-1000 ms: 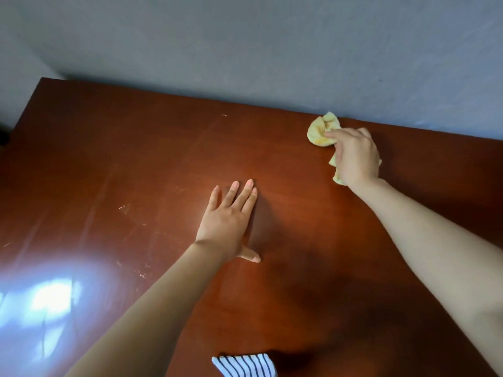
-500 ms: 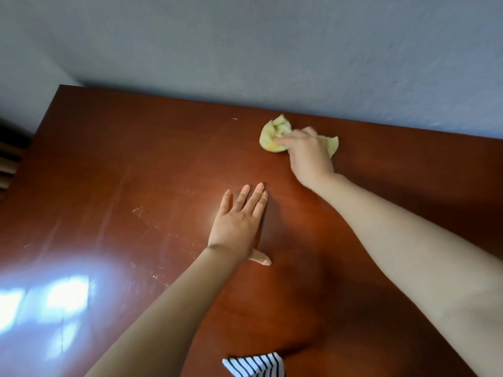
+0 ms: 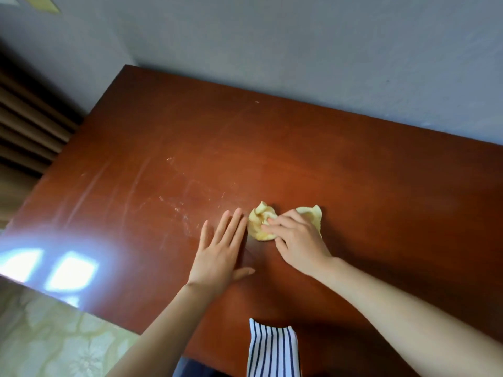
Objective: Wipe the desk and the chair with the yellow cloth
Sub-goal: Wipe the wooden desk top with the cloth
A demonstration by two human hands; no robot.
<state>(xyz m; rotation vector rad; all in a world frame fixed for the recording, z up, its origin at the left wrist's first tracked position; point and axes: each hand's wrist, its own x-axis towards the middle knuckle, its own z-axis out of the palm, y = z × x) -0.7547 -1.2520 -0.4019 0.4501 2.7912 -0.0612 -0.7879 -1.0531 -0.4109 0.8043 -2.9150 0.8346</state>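
Note:
The reddish-brown wooden desk (image 3: 168, 148) fills most of the view, its top streaked with pale scuffs. A crumpled yellow cloth (image 3: 260, 223) lies near the middle of it, bunched under my right hand (image 3: 298, 240), whose curled fingers grip and press it onto the wood. My left hand (image 3: 219, 251) rests flat on the desk just left of the cloth, fingers straight and together, thumb out to the right. The chair is not in view.
A grey wall (image 3: 299, 50) runs along the desk's far edge. Brown curtain folds (image 3: 24, 131) hang at the left. Pale patterned floor (image 3: 54, 341) shows beyond the desk's left near corner. A striped piece of clothing (image 3: 273, 349) hangs at the near edge.
My right hand has dragged the yellow cloth from the far edge by the wall toward me, stopping beside my left hand. The left hand stayed flat. The view has shifted to show more of the left side.

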